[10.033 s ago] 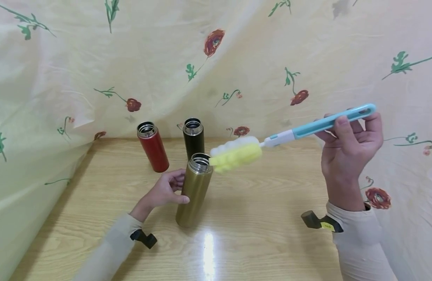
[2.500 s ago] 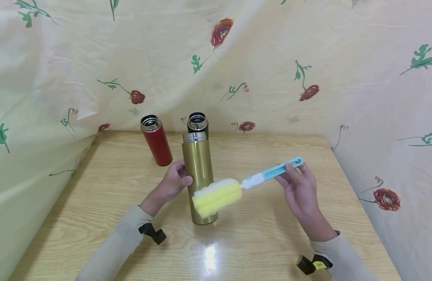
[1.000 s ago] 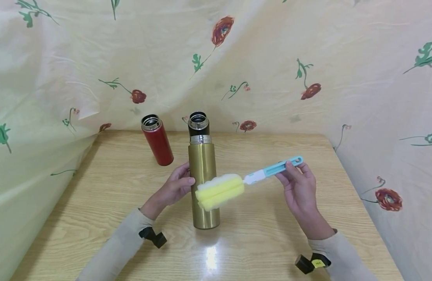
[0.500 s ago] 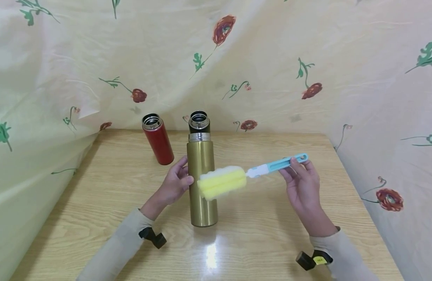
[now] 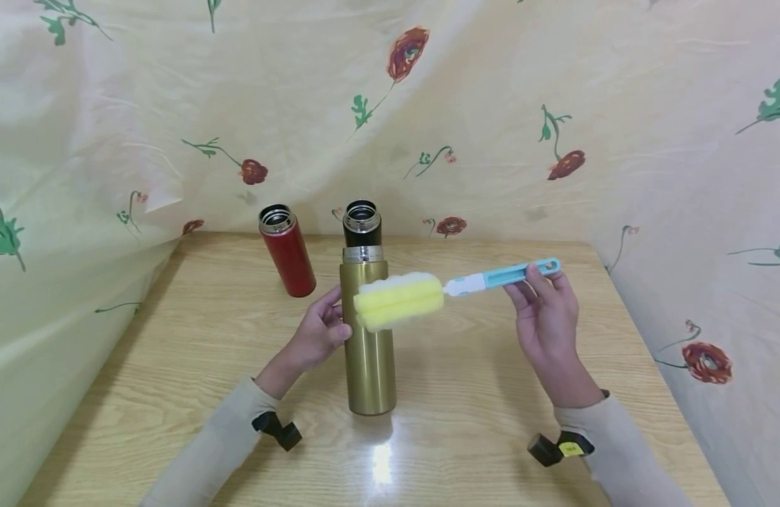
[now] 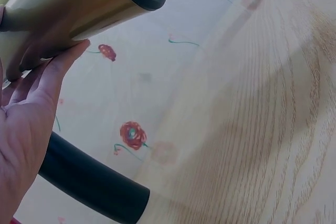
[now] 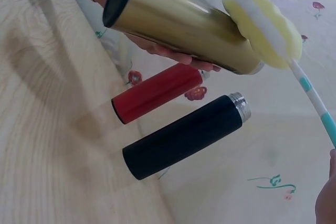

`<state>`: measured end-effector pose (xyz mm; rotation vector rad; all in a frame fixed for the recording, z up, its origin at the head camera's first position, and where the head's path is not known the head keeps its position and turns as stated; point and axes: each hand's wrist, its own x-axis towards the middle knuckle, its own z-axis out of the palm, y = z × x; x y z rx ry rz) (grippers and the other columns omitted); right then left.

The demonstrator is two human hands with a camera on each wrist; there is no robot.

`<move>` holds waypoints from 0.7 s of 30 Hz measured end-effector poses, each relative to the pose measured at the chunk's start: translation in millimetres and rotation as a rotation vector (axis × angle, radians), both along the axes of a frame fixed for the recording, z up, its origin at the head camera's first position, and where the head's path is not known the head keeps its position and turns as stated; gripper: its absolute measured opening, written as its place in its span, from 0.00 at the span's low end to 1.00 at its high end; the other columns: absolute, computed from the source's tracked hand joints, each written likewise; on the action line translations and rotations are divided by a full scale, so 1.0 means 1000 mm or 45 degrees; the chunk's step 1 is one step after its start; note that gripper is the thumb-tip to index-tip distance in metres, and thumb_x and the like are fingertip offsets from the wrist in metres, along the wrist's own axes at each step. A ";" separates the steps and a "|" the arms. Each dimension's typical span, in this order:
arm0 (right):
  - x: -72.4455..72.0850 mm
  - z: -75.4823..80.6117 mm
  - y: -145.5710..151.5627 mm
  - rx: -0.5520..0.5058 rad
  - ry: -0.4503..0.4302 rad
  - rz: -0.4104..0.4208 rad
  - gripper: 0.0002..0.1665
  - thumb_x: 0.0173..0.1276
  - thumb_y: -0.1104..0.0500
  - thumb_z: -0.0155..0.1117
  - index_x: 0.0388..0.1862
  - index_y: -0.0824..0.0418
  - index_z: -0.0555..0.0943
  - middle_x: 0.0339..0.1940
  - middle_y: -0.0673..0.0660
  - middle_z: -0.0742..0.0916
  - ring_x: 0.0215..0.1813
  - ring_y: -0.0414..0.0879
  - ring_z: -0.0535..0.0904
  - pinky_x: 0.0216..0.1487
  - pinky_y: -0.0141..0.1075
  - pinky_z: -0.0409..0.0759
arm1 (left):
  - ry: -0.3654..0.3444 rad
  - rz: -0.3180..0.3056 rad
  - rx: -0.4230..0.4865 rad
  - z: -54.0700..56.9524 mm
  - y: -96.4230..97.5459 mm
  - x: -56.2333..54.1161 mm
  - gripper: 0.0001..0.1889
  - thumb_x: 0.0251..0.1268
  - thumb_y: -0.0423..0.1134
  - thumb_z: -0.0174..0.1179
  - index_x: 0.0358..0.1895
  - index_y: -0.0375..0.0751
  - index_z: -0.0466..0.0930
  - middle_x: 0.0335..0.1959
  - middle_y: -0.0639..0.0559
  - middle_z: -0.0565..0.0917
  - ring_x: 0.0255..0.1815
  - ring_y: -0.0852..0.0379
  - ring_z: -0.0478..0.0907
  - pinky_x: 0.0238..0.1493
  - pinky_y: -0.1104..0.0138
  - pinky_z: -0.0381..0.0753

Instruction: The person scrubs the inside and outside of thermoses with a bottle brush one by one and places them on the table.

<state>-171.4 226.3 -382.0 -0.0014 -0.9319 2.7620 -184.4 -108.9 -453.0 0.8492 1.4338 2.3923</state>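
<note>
My left hand (image 5: 315,334) grips a gold vacuum flask (image 5: 371,373) by its side and holds it upright. Its base shows in both wrist views, raised off the table; its neck is uncapped steel. Between the thumb and fingers of my right hand (image 5: 547,320) is the blue-and-white handle of a bottle brush (image 5: 510,274). The brush's yellow-and-white sponge head (image 5: 399,301) lies across the flask's upper side in the head view. In the right wrist view the sponge (image 7: 262,24) is beside the flask near its neck end; I cannot tell whether they touch.
An uncapped red flask (image 5: 288,260) stands at the back left of the wooden table (image 5: 479,408). Behind the gold flask stands an uncapped black flask (image 5: 362,238), partly hidden in the head view. A flowered cloth (image 5: 301,105) hangs around the back and sides.
Ten seconds ago the sponge was by the gold flask's mouth, the flask tilted. Later the sponge was low on its side; over the last second it has risen with my right hand.
</note>
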 end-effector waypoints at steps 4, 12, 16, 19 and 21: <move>-0.008 0.006 -0.004 -0.003 0.012 -0.020 0.05 0.75 0.69 0.60 0.39 0.65 0.72 0.36 0.58 0.82 0.38 0.49 0.87 0.51 0.35 0.85 | 0.012 -0.030 0.014 -0.002 0.001 -0.002 0.40 0.62 0.36 0.70 0.76 0.36 0.62 0.49 0.52 0.87 0.44 0.62 0.84 0.38 0.76 0.83; -0.025 0.019 -0.010 -0.058 0.039 -0.076 0.07 0.73 0.70 0.62 0.41 0.68 0.72 0.37 0.59 0.82 0.37 0.51 0.88 0.49 0.35 0.85 | -0.036 -0.102 0.044 -0.006 0.001 -0.004 0.41 0.60 0.45 0.74 0.75 0.42 0.64 0.51 0.52 0.86 0.50 0.60 0.84 0.48 0.69 0.86; -0.028 0.021 -0.012 -0.089 0.013 -0.094 0.08 0.72 0.71 0.62 0.42 0.68 0.71 0.37 0.60 0.82 0.35 0.51 0.88 0.46 0.35 0.86 | -0.044 -0.097 0.051 -0.006 0.000 -0.003 0.42 0.59 0.48 0.75 0.74 0.42 0.65 0.51 0.52 0.86 0.50 0.59 0.85 0.49 0.68 0.86; -0.028 0.020 -0.013 -0.097 0.004 -0.087 0.08 0.72 0.71 0.62 0.42 0.68 0.71 0.36 0.60 0.83 0.35 0.51 0.88 0.45 0.35 0.86 | -0.038 -0.090 0.053 -0.006 0.000 -0.004 0.43 0.59 0.48 0.75 0.75 0.40 0.64 0.51 0.52 0.86 0.50 0.59 0.85 0.49 0.68 0.86; -0.027 0.019 -0.013 -0.097 0.001 -0.080 0.08 0.72 0.71 0.63 0.42 0.68 0.72 0.36 0.60 0.83 0.35 0.51 0.89 0.45 0.34 0.87 | -0.028 -0.092 0.057 -0.007 0.000 -0.005 0.44 0.60 0.49 0.75 0.75 0.38 0.63 0.51 0.51 0.86 0.50 0.59 0.85 0.49 0.68 0.86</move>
